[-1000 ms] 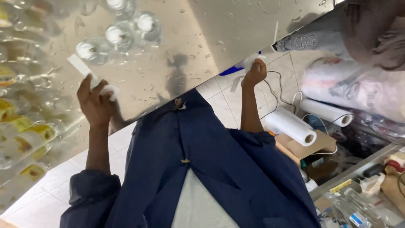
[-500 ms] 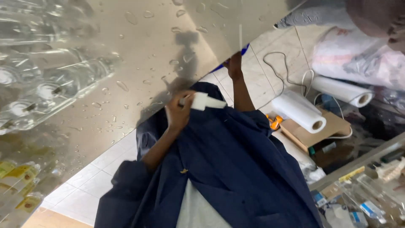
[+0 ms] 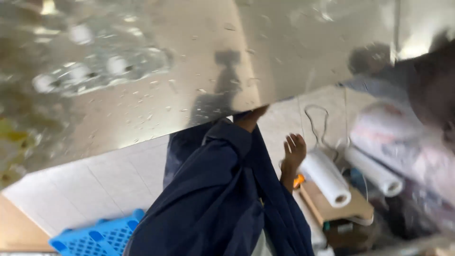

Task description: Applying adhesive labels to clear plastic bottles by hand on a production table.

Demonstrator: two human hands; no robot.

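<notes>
The view is blurred. My left arm in a dark blue sleeve reaches up to the edge of the wet steel table (image 3: 156, 95). Only a bit of my left hand (image 3: 250, 118) shows at that edge, and its fingers and whatever it may hold are hidden. My right hand (image 3: 295, 149) hangs below the table edge over the tiled floor. Its fingers are spread and it holds nothing. It is just left of a white roll of film (image 3: 327, 178).
Clear plastic bottles (image 3: 95, 71) lie on the table's far left. A second roll (image 3: 375, 171) and a cardboard box (image 3: 332, 204) sit on the right. A white cable (image 3: 313, 118) and filled plastic bags (image 3: 403, 142) are nearby. A blue crate (image 3: 95, 235) stands on the floor at lower left.
The view swung and blurred. My left hand went from the table top to the table edge with a white piece. My right hand dropped from the edge and opened.
</notes>
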